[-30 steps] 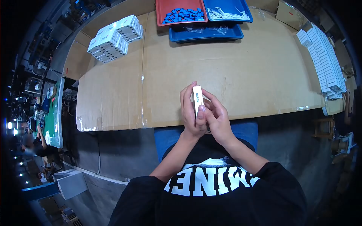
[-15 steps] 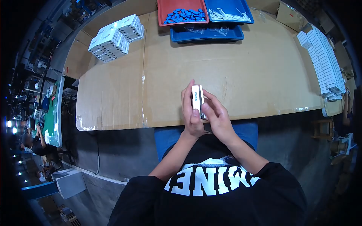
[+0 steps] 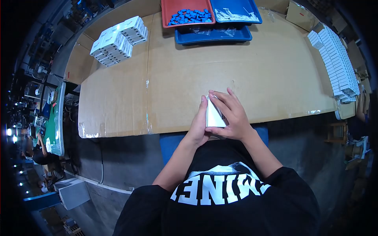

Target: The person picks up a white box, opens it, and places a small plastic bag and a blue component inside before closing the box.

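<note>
Both hands grip one small white box [image 3: 214, 116] at the near edge of the cardboard-covered table [image 3: 177, 78]. The left hand [image 3: 199, 125] cups the box's left side, fingers pointing to 12 o'clock. The right hand [image 3: 232, 118] lies over the box from the right, fingers spread across its top. At 10 o'clock from the hands sits a stack of white boxes [image 3: 116, 39]. At 12 o'clock are a red tray of blue parts [image 3: 187, 15] and blue trays [image 3: 220, 23]. At 2 o'clock runs a row of white boxes [image 3: 336, 63].
</note>
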A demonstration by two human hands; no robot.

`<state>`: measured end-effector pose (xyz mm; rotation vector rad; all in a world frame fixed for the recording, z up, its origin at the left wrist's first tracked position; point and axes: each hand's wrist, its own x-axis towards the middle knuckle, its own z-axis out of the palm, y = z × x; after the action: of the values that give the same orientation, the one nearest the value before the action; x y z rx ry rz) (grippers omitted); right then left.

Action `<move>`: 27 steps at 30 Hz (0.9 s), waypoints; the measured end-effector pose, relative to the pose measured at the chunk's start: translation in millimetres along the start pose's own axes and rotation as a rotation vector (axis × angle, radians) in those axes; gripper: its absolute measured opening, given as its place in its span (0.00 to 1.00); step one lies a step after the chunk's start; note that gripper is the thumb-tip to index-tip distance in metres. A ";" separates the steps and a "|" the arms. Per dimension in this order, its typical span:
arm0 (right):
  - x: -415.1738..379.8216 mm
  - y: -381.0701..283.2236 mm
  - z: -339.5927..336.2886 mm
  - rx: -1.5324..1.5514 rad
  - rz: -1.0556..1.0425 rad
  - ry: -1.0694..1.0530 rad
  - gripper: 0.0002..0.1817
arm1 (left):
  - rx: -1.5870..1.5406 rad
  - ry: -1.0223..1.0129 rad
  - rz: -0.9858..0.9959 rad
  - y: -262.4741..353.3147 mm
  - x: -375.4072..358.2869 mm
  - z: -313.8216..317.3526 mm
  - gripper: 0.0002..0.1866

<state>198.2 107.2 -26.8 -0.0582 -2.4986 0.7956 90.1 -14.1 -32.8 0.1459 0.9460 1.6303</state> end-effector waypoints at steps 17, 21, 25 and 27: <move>2.8 3.3 26.6 1.215 0.387 0.746 0.38 | -0.256 0.016 -0.129 -13.0 12.1 -23.4 0.35; 15.7 53.2 11.6 0.770 0.435 0.653 0.29 | -0.244 0.035 0.216 0.0 32.7 -28.8 0.34; 14.6 71.0 4.7 0.226 0.278 0.434 0.15 | 0.402 0.123 0.589 5.4 50.3 -64.9 0.28; -1.9 65.4 -7.4 0.113 0.273 0.299 0.12 | 0.718 0.157 0.708 15.5 44.2 -80.6 0.28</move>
<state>196.2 164.9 -58.5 -0.4534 -2.1850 0.9585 19.3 -15.3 -93.4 0.9416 1.7048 1.8615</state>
